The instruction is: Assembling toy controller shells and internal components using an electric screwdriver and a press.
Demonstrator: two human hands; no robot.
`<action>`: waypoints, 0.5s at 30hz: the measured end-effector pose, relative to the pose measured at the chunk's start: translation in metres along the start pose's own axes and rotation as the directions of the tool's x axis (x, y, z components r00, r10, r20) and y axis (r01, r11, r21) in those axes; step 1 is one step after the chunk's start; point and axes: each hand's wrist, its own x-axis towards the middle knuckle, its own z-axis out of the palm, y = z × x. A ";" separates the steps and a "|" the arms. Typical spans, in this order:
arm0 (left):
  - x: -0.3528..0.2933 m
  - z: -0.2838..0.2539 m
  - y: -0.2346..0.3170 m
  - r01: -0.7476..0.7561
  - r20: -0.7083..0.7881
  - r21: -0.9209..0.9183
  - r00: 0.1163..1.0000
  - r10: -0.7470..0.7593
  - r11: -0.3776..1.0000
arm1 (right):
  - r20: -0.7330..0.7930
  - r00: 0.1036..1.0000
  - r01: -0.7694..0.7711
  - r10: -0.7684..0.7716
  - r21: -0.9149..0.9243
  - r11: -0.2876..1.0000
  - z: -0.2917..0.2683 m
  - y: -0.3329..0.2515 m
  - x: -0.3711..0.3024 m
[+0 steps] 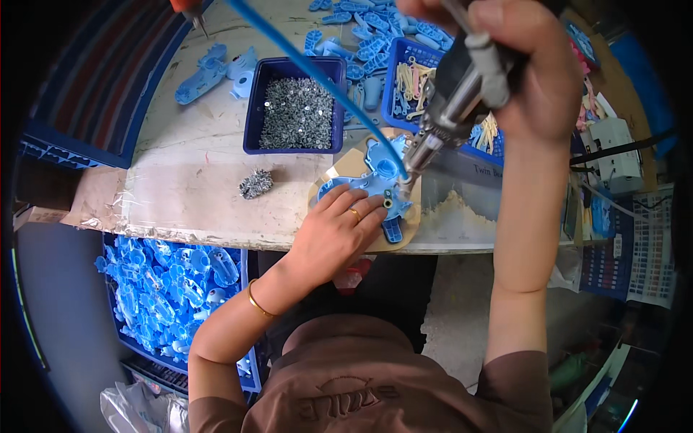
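Note:
My left hand (339,225) lies over a blue plastic toy shell (372,184), its bent fingers holding the shell down on a tan board (413,216) at the table's front edge. A small dark green piece sits in the shell beside my fingertips. My right hand (538,68) is wrapped round a power screwdriver (451,105), tilted with its tip down at the shell's right side. From the upper left a blue hose (310,68) runs to that tip. Whether the tip touches a screw is hidden.
A dark blue bin of screws (297,113) stands behind my left hand, with a small screw pile (255,184) nearby. Blue baskets of yellow and pink parts (415,79) stand beyond. Loose blue parts (375,36) cover the back. A crate of blue shells (173,289) sits lower left.

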 end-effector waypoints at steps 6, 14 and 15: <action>0.004 0.001 0.003 -0.004 0.011 0.036 1.000 0.004 0.999 | -0.082 0.996 -0.044 0.045 0.019 0.999 -0.001 0.010 -0.031; 0.001 0.004 0.002 0.022 0.037 0.042 0.999 -0.024 0.999 | -0.121 0.992 -0.040 0.046 0.048 0.998 0.004 0.023 -0.050; 0.000 0.005 0.002 0.035 0.050 0.056 0.998 -0.037 0.998 | -0.140 0.989 0.055 -0.050 0.035 0.998 0.004 0.030 -0.053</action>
